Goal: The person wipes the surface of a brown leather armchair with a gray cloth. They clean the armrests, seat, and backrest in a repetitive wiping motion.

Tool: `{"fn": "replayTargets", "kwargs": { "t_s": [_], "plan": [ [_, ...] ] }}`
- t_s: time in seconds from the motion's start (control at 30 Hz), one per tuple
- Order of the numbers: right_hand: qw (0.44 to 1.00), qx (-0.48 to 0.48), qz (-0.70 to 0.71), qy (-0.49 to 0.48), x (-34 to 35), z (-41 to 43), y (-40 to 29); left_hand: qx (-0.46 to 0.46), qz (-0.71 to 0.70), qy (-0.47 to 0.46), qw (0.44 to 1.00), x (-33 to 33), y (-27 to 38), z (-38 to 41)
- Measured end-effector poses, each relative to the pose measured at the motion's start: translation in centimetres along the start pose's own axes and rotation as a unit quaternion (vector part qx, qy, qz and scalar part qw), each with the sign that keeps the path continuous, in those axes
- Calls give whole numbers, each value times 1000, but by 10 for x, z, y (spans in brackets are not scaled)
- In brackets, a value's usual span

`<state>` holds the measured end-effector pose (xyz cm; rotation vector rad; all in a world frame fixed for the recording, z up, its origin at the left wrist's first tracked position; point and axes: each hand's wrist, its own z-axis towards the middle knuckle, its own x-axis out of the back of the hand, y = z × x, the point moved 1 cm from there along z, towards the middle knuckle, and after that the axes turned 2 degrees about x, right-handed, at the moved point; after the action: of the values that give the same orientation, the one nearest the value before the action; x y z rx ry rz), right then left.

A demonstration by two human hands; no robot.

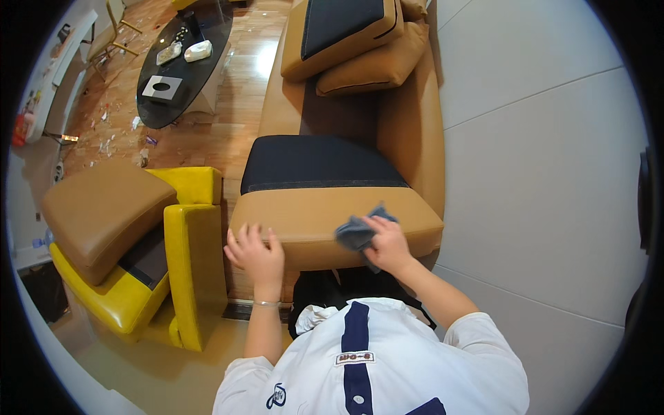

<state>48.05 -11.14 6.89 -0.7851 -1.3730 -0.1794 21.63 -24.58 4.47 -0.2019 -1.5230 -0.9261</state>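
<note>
In my right hand [386,246] is a bunched grey-blue cloth [357,233], which lies against the near edge of a tan leather sofa cushion [327,210]. My left hand [257,251] rests with fingers apart on the left front corner of that same cushion and holds nothing. The cushion's far part is a black fabric panel [316,163]. It sits on the near end of a long tan sofa [410,124], whose dark seat base shows beyond it.
More loose cushions [373,59] are piled farther along the sofa. At left stands a yellow armchair [194,270] with a tan cushion [109,218] tilted on it. A dark oval coffee table [181,88] holds a tissue box [162,87] and packages. Litter is scattered across the wooden floor.
</note>
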Motion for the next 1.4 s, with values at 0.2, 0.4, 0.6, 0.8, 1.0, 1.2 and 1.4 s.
{"fn": "replayTargets", "kwargs": {
  "t_s": [0.2,0.4,0.6,0.8,1.0,1.2,1.4],
  "plan": [
    [994,-102,-32,-8,2,-1,-9,-45,-96,-196,975,-7,48,-21],
    [988,12,151,-26,0,41,-56,-158,-251,-41,954,7,62,-26],
    [992,21,126,7,6,8,-9,-206,-63,-120,969,10,59,-17],
    [987,-14,159,5,9,7,2,-231,-149,-88,957,-2,92,-38],
    [991,-88,100,22,22,-14,29,-365,-23,-215,906,-27,124,-53],
    [945,-203,104,235,31,-30,80,-359,-34,-279,890,-60,220,-63],
    [974,-113,161,110,16,-20,79,-346,-57,-303,886,-73,176,-64]
  ]
}}
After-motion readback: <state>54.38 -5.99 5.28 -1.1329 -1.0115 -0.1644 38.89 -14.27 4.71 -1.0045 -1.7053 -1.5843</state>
